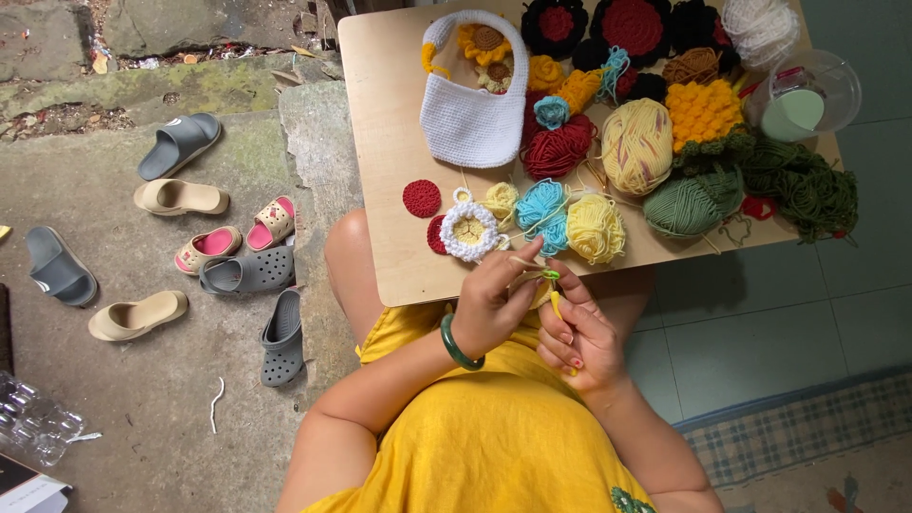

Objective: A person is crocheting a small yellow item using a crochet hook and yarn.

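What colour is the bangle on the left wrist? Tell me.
Dark green bangle, on the left hand; head view shows it best.

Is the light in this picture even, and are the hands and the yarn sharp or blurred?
Head view: soft, even daylight with no glare; the table casts a faint shadow on the tiles below. The yarn balls look sharp, and the left hand and right hand with the crochet hook are only slightly soft.

My left hand [494,309] wears a dark green bangle [459,347], and my right hand [581,337] grips a yellow crochet hook [556,302] with a bright green tip. Just beyond my fingers lie a white-edged yellow flower [468,229], turquoise yarn [542,211] and pale yellow yarn [596,228]. Farther off sits a white bag [472,119]. My dress [494,432] is mustard yellow.
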